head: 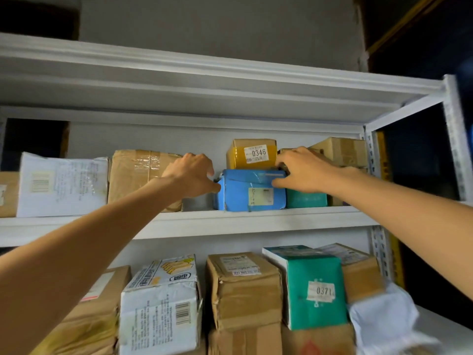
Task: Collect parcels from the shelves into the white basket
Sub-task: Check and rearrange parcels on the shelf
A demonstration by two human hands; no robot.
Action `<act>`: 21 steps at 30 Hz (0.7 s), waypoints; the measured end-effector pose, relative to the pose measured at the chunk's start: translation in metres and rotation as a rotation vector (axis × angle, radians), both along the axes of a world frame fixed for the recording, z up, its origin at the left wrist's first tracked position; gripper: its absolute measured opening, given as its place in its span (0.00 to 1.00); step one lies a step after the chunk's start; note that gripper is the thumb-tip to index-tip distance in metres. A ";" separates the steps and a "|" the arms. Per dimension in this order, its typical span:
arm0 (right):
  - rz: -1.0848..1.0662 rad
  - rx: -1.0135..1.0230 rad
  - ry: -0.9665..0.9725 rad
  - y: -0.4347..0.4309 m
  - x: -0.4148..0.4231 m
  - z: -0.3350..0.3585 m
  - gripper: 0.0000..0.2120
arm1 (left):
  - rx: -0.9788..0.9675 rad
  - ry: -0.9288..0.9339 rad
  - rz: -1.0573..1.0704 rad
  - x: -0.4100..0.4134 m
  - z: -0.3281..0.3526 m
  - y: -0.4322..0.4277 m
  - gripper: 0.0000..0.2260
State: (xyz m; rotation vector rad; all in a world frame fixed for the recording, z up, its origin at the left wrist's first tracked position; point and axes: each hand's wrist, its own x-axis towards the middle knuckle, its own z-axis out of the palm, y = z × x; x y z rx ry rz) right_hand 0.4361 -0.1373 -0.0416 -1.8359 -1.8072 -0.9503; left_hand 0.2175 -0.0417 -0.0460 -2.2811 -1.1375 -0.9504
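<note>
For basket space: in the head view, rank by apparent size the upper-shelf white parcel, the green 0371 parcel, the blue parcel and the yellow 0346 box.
1. white parcel and green 0371 parcel: alike, and the green sits nearer, so unranked.
2. blue parcel
3. yellow 0346 box

Two hands: left hand (190,175), right hand (302,172). One blue parcel (249,193), one yellow box (252,153), two teal parcels (305,198) (316,290), three white parcels (61,184) (158,303) (381,321), several overlapping brown boxes (138,178), number unclear.

blue parcel (249,190): bright blue, pale label
yellow box (252,153): yellow, white sticker with black numbers
shelf (256,221): white
green parcel (316,293): green and white
</note>
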 end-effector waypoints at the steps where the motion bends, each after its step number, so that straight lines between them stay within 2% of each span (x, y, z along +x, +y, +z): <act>1: -0.008 0.008 0.001 -0.001 0.001 0.002 0.16 | -0.008 0.003 0.007 0.001 0.002 0.001 0.19; 6: 0.013 0.027 0.036 0.001 0.010 0.018 0.17 | -0.020 -0.024 0.060 0.005 0.016 0.002 0.18; 11: 0.140 0.101 0.086 0.014 0.022 0.027 0.16 | -0.015 -0.115 0.095 0.014 0.023 0.000 0.16; 17: 0.127 0.232 0.067 0.029 0.051 0.027 0.22 | -0.052 -0.185 0.109 0.045 0.035 0.004 0.15; 21: 0.130 0.208 0.076 0.038 0.067 0.035 0.25 | -0.089 -0.179 0.131 0.061 0.038 0.003 0.16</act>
